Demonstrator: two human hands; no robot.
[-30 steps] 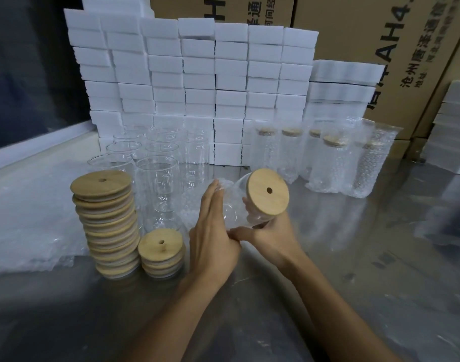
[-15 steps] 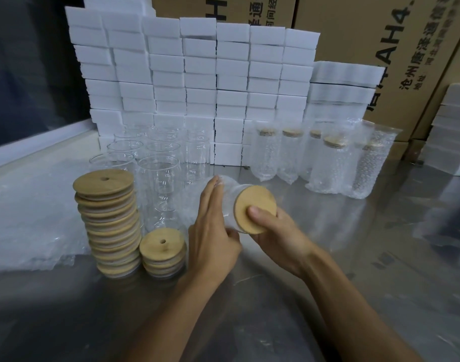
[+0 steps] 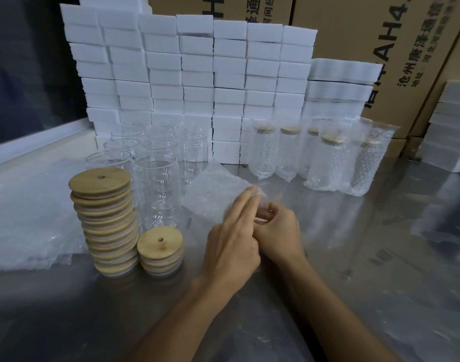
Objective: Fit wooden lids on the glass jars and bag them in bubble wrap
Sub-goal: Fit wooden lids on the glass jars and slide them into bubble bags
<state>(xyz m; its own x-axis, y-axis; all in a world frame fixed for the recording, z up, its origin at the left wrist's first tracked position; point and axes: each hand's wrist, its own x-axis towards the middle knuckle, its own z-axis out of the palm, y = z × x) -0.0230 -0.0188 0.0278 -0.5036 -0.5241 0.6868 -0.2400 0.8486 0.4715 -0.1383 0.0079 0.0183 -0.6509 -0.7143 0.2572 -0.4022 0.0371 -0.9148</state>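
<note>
The bubble-wrap bag [image 3: 218, 194] lies tilted above the steel worktop [image 3: 354, 257] — left hand [image 3: 231, 244] straight-fingered against it, right hand [image 3: 278, 231] pinching its mouth. Lid stacks [image 3: 106, 220], bare jars [image 3: 155, 189] left; wrapped jars [image 3: 325, 163], white blocks [image 3: 197, 74], cartons [image 3: 367, 35] behind.

Both forearms reach forward and converge, the hands meeting side by side. The left hand [image 3: 233, 241] shows its back, fingers [image 3: 246, 202] straight and pressed together, pointing up and away. The right hand [image 3: 278, 231] lies just beside it, touching it, fingers curled inward in a loose fist near the left fingertips.
</note>
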